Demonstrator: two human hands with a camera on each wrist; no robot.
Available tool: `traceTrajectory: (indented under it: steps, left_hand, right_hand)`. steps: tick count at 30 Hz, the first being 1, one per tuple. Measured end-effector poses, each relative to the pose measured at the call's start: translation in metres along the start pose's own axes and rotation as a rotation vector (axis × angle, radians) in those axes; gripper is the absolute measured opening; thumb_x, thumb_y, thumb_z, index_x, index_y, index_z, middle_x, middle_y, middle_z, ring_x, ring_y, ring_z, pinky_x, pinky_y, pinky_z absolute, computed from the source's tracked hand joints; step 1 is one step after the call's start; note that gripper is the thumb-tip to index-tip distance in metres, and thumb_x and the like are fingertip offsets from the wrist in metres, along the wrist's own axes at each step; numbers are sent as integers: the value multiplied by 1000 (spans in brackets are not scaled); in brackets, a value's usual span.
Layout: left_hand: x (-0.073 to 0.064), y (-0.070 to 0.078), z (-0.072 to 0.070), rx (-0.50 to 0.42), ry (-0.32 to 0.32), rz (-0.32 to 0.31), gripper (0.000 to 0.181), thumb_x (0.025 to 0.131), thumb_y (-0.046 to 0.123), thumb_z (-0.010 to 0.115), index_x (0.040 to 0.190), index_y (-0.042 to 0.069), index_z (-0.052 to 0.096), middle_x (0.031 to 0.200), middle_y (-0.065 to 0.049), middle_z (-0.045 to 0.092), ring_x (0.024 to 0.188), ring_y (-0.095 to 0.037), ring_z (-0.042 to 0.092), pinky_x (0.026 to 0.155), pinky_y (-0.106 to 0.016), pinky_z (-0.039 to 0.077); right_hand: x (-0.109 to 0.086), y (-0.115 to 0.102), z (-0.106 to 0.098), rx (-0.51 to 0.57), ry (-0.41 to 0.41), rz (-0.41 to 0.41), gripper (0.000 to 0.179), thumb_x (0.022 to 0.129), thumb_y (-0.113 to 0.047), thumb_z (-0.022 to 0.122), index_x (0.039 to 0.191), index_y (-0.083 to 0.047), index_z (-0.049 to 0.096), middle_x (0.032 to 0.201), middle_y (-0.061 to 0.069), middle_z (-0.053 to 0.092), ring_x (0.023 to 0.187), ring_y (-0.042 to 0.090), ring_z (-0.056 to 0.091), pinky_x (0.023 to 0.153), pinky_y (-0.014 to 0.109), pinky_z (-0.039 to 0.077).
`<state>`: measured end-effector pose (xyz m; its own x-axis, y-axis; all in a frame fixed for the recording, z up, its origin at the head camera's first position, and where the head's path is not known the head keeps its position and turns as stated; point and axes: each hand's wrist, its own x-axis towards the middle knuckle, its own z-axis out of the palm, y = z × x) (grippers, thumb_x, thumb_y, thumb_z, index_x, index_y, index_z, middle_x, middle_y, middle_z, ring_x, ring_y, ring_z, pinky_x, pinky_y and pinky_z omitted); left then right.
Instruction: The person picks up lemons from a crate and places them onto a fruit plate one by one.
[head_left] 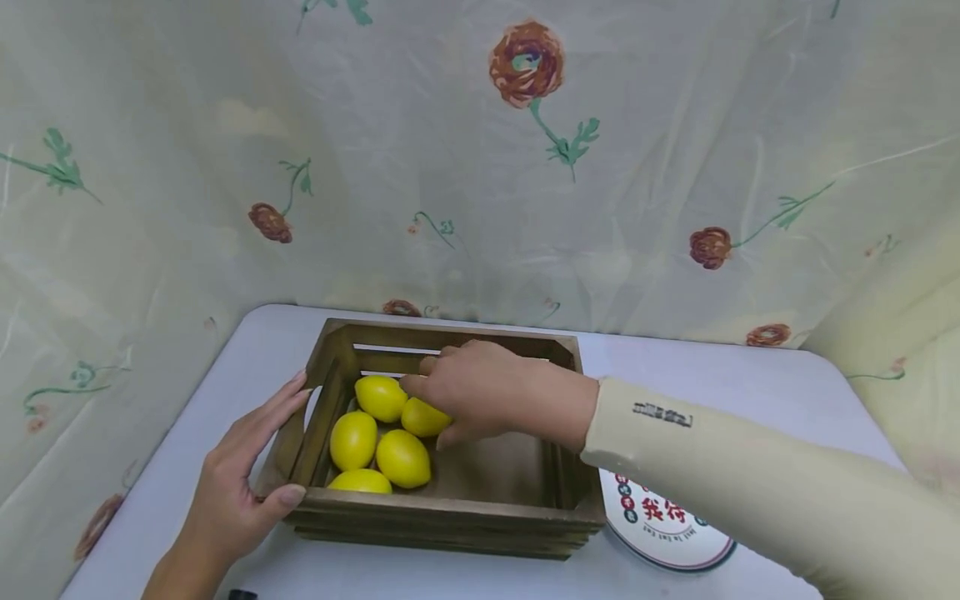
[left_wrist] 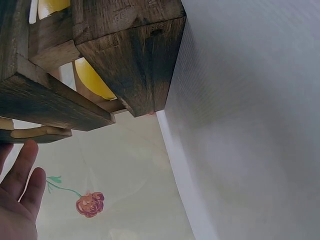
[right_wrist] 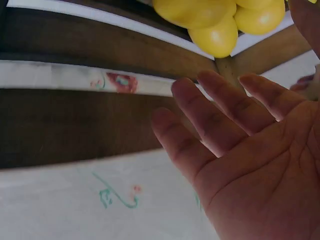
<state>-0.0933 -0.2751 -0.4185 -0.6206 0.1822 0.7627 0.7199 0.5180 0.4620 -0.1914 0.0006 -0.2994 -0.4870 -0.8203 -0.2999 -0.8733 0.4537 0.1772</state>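
Several yellow lemons (head_left: pixel 402 458) lie in the left part of a brown slatted wooden crate (head_left: pixel 450 507). My right hand (head_left: pixel 480 387) hovers inside the crate at their right, its fingertips overlapping the nearest lemon (head_left: pixel 423 419) in the head view. From the right wrist, the fingers (right_wrist: pixel 220 127) look extended and spread, with nothing in the palm. At the crate's left end, my left hand (head_left: pixel 225 483) rests, thumb on the front corner and straight fingers along the side rim. Those fingers show beside the handle cutout in the left wrist view.
A round white lid or tin with red characters (head_left: pixel 663 521) sits right of the crate, partly under my right sleeve (head_left: pixel 720 458). The white table (head_left: pixel 675 367) meets a flowered curtain (head_left: pixel 420 167) behind. A small black object (head_left: pixel 242 595) shows at the bottom edge.
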Motion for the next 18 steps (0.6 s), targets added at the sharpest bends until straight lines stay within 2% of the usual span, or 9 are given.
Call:
traceTrajectory:
  steps: [5,9,12,18]
  left_hand:
    - [0,1,-2,9,6,0,80,99,63,59,142,-4,60,150,-21,56,140,-21,52,118,-25,33]
    - [3,0,-2,9,4,5,81,99,64,58,142,-4,60,151,-22,55,140,-22,52,119,-26,33]
    - [6,-2,-2,6,5,20,83,99,65,57,142,-5,59,151,-22,55,140,-22,52,118,-27,33]
    - [3,-3,0,9,11,28,83,99,65,57,141,-6,60,149,-22,56,139,-21,53,117,-26,34]
  right_hand:
    - [15,-5,6,-31,-61,2,73,92,-52,78,153,-23,53,129,2,65,108,21,65,82,37,58]
    - [23,-5,12,-44,-36,4,69,91,-48,80,153,-30,55,135,2,64,109,21,65,82,36,60]
    - [29,-5,17,-54,-8,-12,65,90,-45,82,149,-31,59,136,2,64,109,20,64,85,35,60]
    - [36,-9,30,-67,-15,-55,49,90,-41,84,135,-28,69,121,0,68,99,19,63,78,32,58]
